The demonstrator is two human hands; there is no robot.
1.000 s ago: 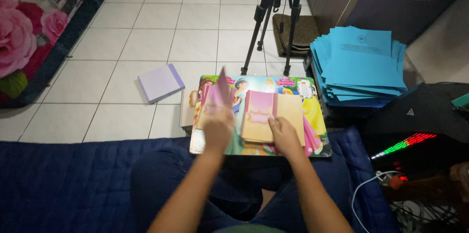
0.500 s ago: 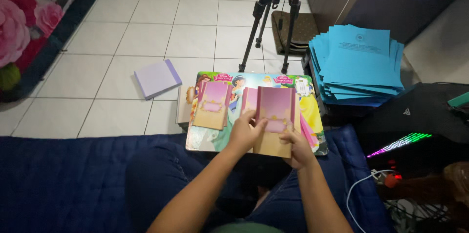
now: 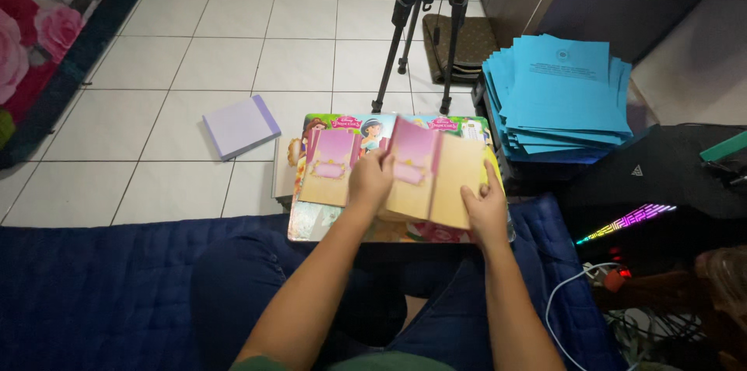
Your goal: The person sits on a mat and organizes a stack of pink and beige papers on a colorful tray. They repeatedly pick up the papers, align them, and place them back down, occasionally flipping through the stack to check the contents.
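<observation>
Head view: one folded pink-and-tan card point(image 3: 426, 176) lies on the colourful worktop point(image 3: 327, 219), its middle flap under the left hand point(image 3: 370, 178)'s closed grip and its right edge pinched by the right hand point(image 3: 485, 208). A second card point(image 3: 328, 170) lies just left. Since half a second ago, the left hand has slid leftward.

matt paper cards point(image 3: 424, 176), glossy board point(image 3: 342, 219), smooth floor tiles point(image 3: 194, 52)
</observation>
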